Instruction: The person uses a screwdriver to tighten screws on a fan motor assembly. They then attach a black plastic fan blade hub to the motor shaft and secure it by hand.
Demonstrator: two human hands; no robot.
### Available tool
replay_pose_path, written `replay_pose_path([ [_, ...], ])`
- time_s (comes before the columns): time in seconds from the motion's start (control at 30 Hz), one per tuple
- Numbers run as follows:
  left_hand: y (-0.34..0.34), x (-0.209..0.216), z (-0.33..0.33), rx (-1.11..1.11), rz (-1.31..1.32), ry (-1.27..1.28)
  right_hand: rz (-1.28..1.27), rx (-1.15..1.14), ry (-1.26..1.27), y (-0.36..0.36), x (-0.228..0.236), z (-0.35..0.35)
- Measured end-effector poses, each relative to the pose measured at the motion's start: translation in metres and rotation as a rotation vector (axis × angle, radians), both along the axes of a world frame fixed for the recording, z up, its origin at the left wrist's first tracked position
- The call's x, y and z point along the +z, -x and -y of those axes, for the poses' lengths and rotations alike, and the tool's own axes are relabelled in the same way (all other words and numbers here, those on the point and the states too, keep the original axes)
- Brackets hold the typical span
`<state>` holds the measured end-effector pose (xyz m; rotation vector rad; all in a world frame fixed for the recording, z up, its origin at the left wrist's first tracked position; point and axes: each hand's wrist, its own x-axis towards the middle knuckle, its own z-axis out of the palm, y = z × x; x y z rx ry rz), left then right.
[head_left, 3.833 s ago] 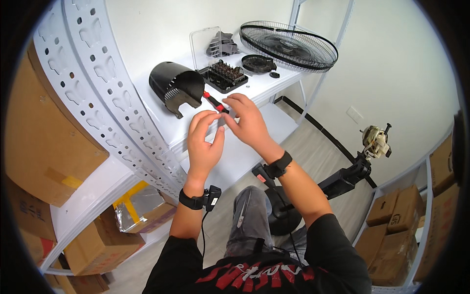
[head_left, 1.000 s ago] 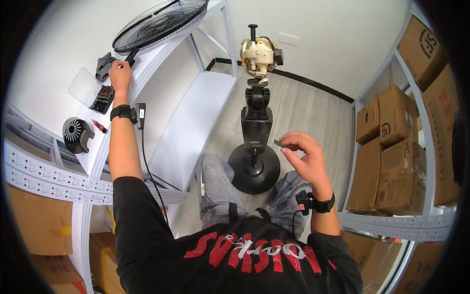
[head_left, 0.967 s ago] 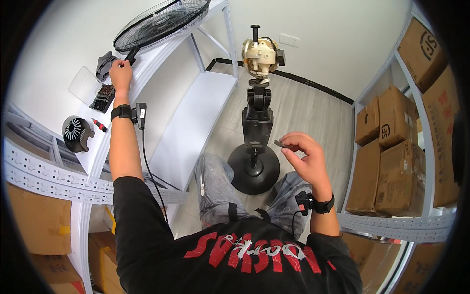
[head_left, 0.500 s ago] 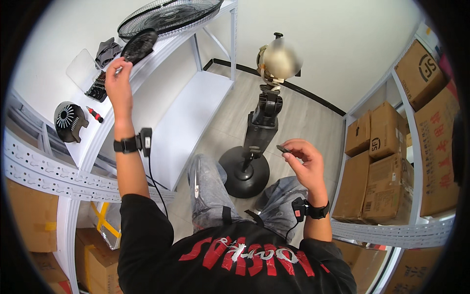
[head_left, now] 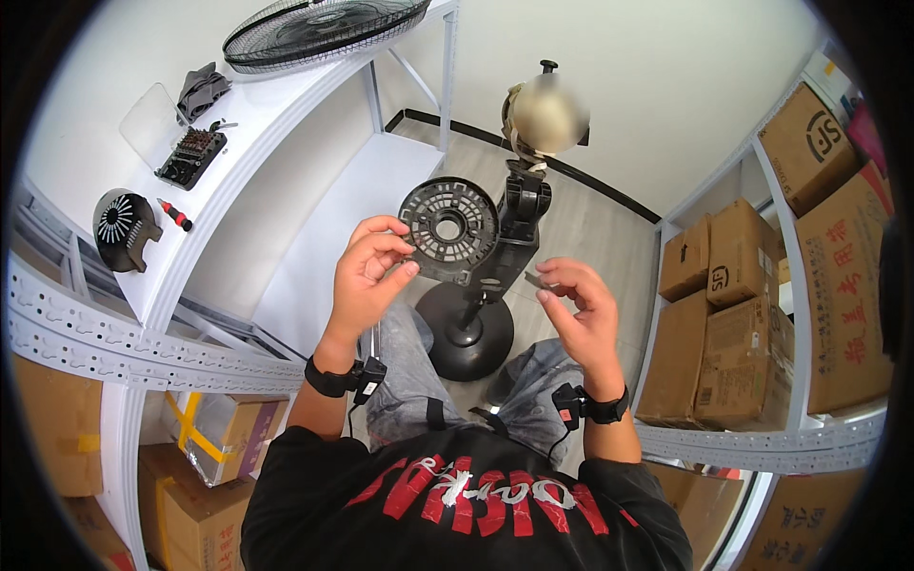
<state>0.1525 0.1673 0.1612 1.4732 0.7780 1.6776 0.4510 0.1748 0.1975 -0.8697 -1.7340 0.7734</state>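
Round black part [head_left: 449,240]: carried in from just over the shelf [head_left: 255,112], between 10 and 11 o'clock half a second ago, to near mid-view toward 12, slotted face showing.
Left hand [head_left: 369,276]: swung with it from 10 o'clock to 9, fingers pinching the rim at the part's own 8 o'clock.
Right hand [head_left: 579,309]: little changed, just past 3 o'clock, fingers narrowed on a small flat piece [head_left: 536,280].
Rim grip: likely best left on the outer ring, as the inner ribs look thin and may flex.
Small-piece grip: a light, steady pinch should serve; a slip could send it to the floor.
Fan stand [head_left: 522,200]: upright, the part overlapping it in view, contact impossible to tell; easing toward 9 o'clock would lessen any risk of a knock. Its pale motor head [head_left: 547,116], at 1 o'clock, is blurred.
Shelf tools: bit case [head_left: 195,157] at 10 o'clock, screwdriver [head_left: 175,215] between 9 and 10, both well apart from the hands.
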Motion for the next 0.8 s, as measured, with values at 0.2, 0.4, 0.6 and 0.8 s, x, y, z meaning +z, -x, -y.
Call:
replay_pose_path([
  [0.2, -0.003, 0.008, 0.008, -0.021, -0.109, -0.082, 0.054, -0.067, -0.184, 0.021, 0.019, 0.0],
  [0.4, -0.026, 0.007, 0.022, -0.122, 0.091, -0.029, 0.265, -0.099, -0.461, 0.051, 0.029, -0.013],
  [0.6, -0.036, 0.011, 0.028, -0.297, 0.362, 0.161, 0.345, -0.049, -0.454, 0.051, 0.019, -0.013],
  [0.8, -0.049, 0.002, 0.026, -0.438, 0.462, 0.385, 0.414, -0.072, -0.459, 0.044, 0.005, -0.014],
])
